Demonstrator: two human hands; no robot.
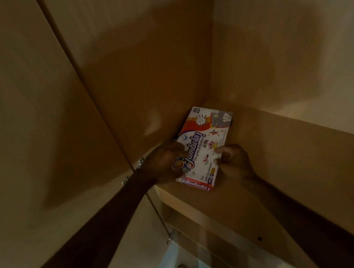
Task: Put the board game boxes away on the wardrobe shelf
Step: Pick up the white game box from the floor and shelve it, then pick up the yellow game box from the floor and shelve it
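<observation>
While left hand (166,162) and right hand (233,160) both grip its near end, white-and-orange flat cardboard game box (204,143) lies on brown wooden wardrobe shelf (299,162), far end toward back corner. I judge it almost placed; release remains. No other box visible.

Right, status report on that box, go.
Gripping game box with left hand and right hand. Box at wardrobe shelf, far end toward corner. No obstruction seen.

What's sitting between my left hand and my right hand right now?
The board game box, in the head view: the left hand grips its left edge and the right hand its right edge, at the wardrobe shelf.
</observation>
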